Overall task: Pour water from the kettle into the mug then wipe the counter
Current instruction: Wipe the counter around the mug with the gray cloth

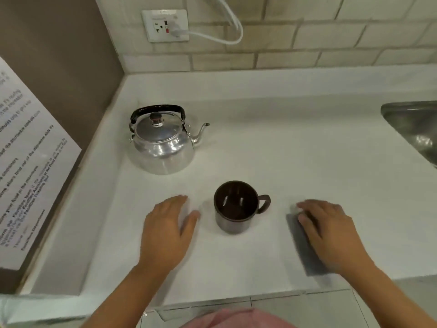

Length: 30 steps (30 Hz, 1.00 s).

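Observation:
A shiny metal kettle (163, 143) with a black handle stands at the back left of the white counter (283, 147), spout pointing right. A dark brown mug (234, 207) sits in front of it, handle to the right; whether it holds anything I cannot tell. My left hand (168, 230) lies flat on the counter just left of the mug, fingers together, holding nothing. My right hand (328, 233) rests palm down on a grey cloth (305, 247) to the right of the mug, near the front edge.
A steel sink (416, 131) is set into the counter at the far right. A wall socket (165, 26) with a white cable plugged in is on the tiled back wall. A brown side wall with a printed notice (26, 166) closes the left.

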Available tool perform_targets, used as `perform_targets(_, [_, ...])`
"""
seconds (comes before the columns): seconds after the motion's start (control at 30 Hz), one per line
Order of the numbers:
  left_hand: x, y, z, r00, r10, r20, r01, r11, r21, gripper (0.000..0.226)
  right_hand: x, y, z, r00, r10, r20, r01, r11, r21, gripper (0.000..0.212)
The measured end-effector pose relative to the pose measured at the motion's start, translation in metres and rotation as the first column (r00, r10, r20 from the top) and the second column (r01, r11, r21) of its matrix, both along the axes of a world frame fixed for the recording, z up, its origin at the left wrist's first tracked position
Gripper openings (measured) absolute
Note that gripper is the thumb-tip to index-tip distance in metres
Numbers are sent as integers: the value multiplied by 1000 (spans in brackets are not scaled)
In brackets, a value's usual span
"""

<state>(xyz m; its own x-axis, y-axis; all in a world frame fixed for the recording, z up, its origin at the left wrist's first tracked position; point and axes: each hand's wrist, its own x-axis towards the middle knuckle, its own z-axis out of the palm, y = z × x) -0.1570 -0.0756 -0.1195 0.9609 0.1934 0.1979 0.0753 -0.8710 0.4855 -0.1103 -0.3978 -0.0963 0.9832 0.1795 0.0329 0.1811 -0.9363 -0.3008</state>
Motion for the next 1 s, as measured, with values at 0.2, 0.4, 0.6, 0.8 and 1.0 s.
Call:
perform_targets(0.2, [-13,-11,-16,991,-40,-124,56,990,129,64,-10,-30,-29,981,100,-168,-120,986,-115,60])
perform_targets(0.4, [-14,-13,-16,990,-32,-134,52,988,145,66,131,12,-28,985,-68,-159,31,975,-222,59])
perform_targets(0.6, [-15,-11,-18,993,-22,-115,37,990,133,65,145,110,-31,690,679,-250,-724,659,-206,69])
perform_targets(0.8, [-14,-13,-17,995,0,-99,12,993,120,66,171,69,-23,965,215,-151,-245,943,-224,60])
perform_targets(1.0, [-15,-12,-15,996,-1,-90,13,992,127,66,138,23,-25,915,384,-126,-400,902,-160,60])
